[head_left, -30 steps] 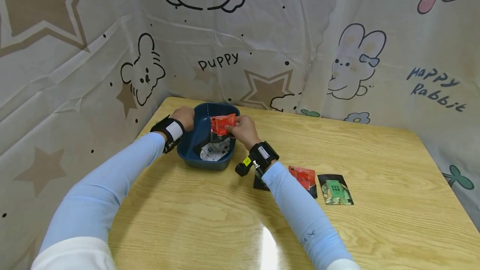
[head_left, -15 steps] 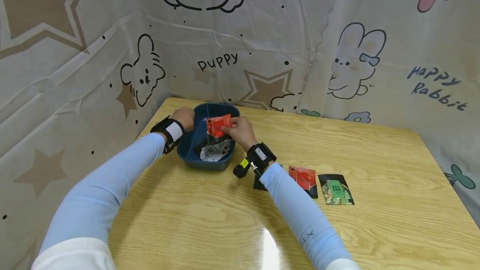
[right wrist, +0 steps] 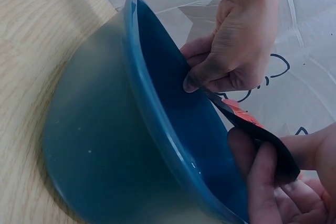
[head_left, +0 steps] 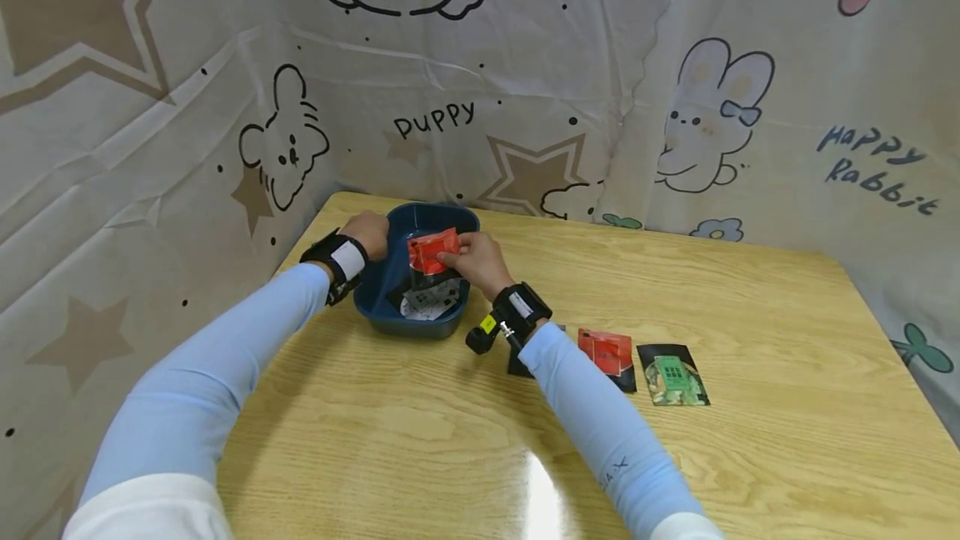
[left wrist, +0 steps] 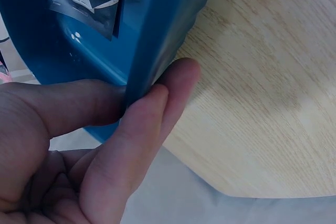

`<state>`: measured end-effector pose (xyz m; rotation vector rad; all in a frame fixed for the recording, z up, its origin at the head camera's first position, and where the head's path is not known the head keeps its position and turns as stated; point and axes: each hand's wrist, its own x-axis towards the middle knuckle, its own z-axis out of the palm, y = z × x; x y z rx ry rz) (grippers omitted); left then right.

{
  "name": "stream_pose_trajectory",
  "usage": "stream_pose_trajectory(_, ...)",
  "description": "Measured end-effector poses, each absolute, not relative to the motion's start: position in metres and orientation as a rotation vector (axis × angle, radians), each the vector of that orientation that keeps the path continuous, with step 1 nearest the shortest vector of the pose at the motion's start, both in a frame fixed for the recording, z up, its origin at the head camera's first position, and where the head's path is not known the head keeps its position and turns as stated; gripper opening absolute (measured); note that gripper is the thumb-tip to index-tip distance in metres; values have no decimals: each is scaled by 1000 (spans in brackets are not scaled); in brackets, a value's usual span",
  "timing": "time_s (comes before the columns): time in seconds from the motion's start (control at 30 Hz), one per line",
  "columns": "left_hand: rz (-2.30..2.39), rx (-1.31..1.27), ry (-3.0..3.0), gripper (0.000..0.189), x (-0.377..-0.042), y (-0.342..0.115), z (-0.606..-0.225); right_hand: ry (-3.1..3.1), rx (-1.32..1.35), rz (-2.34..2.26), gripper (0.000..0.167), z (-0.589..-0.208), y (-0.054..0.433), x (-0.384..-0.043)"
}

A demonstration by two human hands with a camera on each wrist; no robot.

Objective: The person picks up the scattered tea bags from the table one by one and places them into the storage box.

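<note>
My left hand [head_left: 367, 234] pinches the left rim of a dark blue basin [head_left: 375, 307], thumb inside and fingers outside, as the left wrist view shows. A red and black packet [head_left: 432, 252] is held between the thumb and fingers of my right hand [head_left: 483, 263], over the right part of the basin. Beneath it, inside the basin, lies a black and white packet [head_left: 429, 303]. In the right wrist view the held packet [right wrist: 247, 121] is seen edge-on above the basin's rim.
On the wooden table [head_left: 390, 440], right of the basin, lie a red and black packet [head_left: 606, 354] and a green and black packet [head_left: 674, 376]. A dark packet [head_left: 519, 365] is mostly hidden by my right forearm. Printed cloth [head_left: 525, 48] hangs behind the table.
My right hand has shifted slightly left with the red and black packet, further over the basin. The left hand has stayed on the rim.
</note>
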<state>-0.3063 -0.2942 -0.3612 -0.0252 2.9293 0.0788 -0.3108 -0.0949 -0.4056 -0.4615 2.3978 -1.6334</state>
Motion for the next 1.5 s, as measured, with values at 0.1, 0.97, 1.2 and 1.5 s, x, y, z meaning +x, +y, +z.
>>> stream_pose_trajectory(0.1,73,-28,2920,10,-307,-295,-362,2367,-497,-1605,17,-406,-95,-310)
stream_pose_trajectory(0.97,54,-39,2891,5,-314,-297,-366,2120,-652,-1722,25,-400,-70,-310)
stream_pose_trajectory(1.2,52,12,2925,4,-316,-298,-367,2133,-676,-1744,27,-397,-53,-312)
stream_pose_trajectory(1.5,71,-4,2907,3,-312,-297,-364,2207,-663,-1663,37,-403,-26,-310)
